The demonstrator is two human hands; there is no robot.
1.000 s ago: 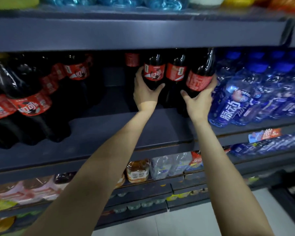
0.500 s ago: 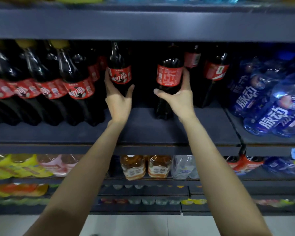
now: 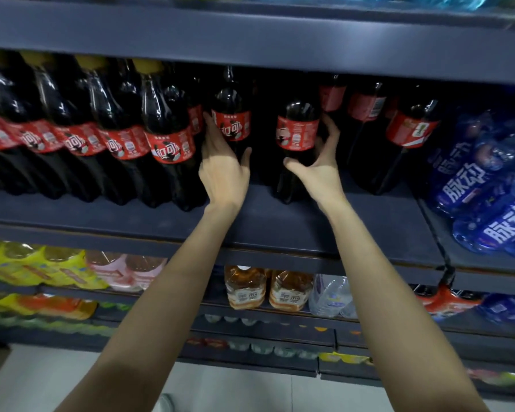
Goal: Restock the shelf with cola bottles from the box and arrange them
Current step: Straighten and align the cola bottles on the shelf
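Dark cola bottles with red labels stand on the dark grey shelf [image 3: 280,230]. My left hand [image 3: 223,171] wraps around the lower body of one upright cola bottle [image 3: 231,114] in the middle. My right hand [image 3: 318,171] grips a second cola bottle [image 3: 298,129] just to the right, thumb in front and fingers behind its label. A tight row of larger cola bottles [image 3: 167,138] fills the shelf to the left. More cola bottles [image 3: 411,129] stand behind and to the right. The box is out of view.
Blue drink bottles [image 3: 482,203] lie packed at the right end of the same level. The shelf board above [image 3: 250,37] hangs close over the bottle caps. Below sit amber tea bottles [image 3: 262,288], clear water bottles [image 3: 329,295] and yellow bottles [image 3: 21,263]. Pale floor [image 3: 250,391] lies underneath.
Both hands, each on a cola bottle, have shifted left along the shelf, away from the blue bottles and close to the left row. The view has followed leftward.
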